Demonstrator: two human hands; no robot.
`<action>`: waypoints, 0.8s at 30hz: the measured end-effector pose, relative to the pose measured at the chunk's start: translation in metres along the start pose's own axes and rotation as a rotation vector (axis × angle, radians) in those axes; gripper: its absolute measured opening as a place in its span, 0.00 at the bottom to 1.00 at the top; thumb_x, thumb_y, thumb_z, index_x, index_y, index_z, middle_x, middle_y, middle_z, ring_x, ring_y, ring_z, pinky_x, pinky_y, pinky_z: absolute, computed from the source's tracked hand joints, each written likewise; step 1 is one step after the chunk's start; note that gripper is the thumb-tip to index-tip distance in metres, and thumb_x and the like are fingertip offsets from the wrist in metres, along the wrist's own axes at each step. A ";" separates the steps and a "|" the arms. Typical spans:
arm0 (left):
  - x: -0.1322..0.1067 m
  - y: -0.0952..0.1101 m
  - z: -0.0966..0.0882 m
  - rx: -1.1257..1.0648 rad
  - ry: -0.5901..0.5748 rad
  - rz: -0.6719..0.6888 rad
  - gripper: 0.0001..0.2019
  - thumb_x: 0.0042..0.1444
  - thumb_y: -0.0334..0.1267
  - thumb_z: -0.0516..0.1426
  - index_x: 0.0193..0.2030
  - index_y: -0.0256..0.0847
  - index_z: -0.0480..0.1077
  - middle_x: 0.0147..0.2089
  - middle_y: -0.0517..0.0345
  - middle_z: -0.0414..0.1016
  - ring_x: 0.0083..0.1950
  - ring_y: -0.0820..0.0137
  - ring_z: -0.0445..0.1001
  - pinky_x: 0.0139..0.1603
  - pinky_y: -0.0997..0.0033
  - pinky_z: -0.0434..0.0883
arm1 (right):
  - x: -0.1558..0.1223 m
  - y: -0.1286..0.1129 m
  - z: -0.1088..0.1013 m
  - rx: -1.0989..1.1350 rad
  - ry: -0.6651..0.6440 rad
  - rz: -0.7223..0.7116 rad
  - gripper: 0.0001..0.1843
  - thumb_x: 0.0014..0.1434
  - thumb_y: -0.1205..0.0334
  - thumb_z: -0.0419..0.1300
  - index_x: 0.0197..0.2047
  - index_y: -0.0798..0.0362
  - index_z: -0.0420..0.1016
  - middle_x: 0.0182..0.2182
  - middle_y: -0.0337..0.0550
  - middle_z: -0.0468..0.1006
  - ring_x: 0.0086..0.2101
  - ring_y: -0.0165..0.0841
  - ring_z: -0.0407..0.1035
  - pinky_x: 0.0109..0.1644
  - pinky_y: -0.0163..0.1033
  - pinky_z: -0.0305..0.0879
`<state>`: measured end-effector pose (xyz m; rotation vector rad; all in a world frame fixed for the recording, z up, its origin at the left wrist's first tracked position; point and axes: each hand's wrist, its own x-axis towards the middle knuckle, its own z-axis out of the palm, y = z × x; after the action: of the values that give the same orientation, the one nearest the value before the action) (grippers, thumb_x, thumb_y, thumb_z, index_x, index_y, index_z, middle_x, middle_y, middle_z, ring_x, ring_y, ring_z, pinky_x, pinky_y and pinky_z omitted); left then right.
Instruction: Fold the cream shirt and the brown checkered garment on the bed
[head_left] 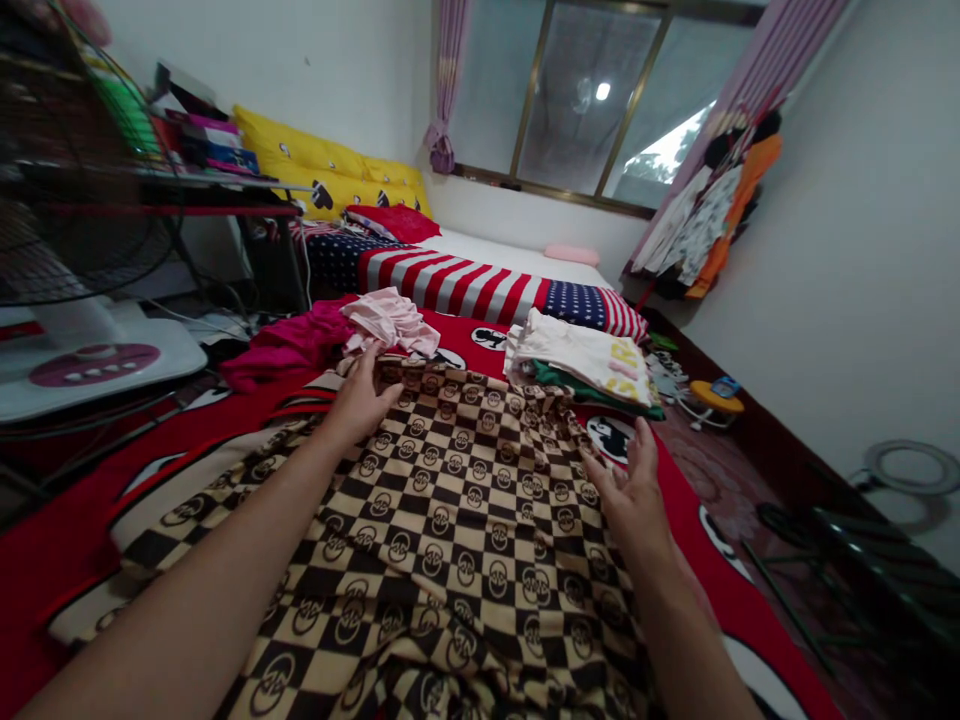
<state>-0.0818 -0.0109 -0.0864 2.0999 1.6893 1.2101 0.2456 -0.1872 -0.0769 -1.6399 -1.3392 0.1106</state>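
Checkered fabric [450, 530] is draping soft, easiest held at its edge. Left hand [361, 402] is touching it, grip unclear; right hand [631, 492] is hovering, fingers open.

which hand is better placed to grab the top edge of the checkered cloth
Left, probably: the left hand already lies on the top edge of the checkered cloth, while the right hand is held open and raised at the cloth's side, further from that edge.

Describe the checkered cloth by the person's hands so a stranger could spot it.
Find the bed with the red printed bedspread. Nearest the viewer lies a large brown-and-cream checkered cloth, its far edge between the left hand and right hand. Unlike the pink and white clothes beyond, it has ring-shaped logos.
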 end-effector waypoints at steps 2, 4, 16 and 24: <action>-0.005 0.006 0.006 0.017 -0.033 0.097 0.38 0.53 0.39 0.57 0.70 0.38 0.48 0.65 0.43 0.59 0.65 0.57 0.61 0.64 0.60 0.61 | -0.003 0.003 0.003 -0.091 -0.014 0.004 0.40 0.60 0.52 0.54 0.70 0.48 0.41 0.69 0.52 0.45 0.67 0.43 0.44 0.63 0.52 0.56; -0.012 0.013 0.009 0.073 -0.070 0.141 0.35 0.55 0.39 0.56 0.69 0.38 0.51 0.63 0.44 0.60 0.64 0.57 0.62 0.64 0.61 0.61 | -0.008 0.006 0.007 -0.149 -0.082 -0.045 0.34 0.60 0.52 0.54 0.67 0.50 0.53 0.69 0.51 0.46 0.67 0.43 0.44 0.66 0.52 0.52; -0.022 -0.008 0.007 0.553 -0.237 0.048 0.30 0.59 0.53 0.49 0.62 0.36 0.65 0.57 0.40 0.69 0.60 0.52 0.66 0.59 0.57 0.61 | 0.003 0.055 0.003 -0.784 -0.408 0.157 0.33 0.65 0.44 0.44 0.68 0.50 0.55 0.69 0.41 0.49 0.67 0.49 0.40 0.65 0.62 0.44; -0.043 0.035 0.019 0.279 -0.220 0.291 0.21 0.63 0.46 0.47 0.56 0.43 0.71 0.57 0.50 0.73 0.56 0.59 0.70 0.56 0.60 0.66 | 0.001 0.060 0.007 -0.722 -0.360 0.116 0.32 0.64 0.44 0.45 0.66 0.50 0.60 0.68 0.43 0.54 0.66 0.50 0.43 0.64 0.62 0.44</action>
<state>-0.0446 -0.0541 -0.0981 2.6086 1.5699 0.8019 0.2836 -0.1767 -0.1224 -2.3893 -1.6712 -0.0179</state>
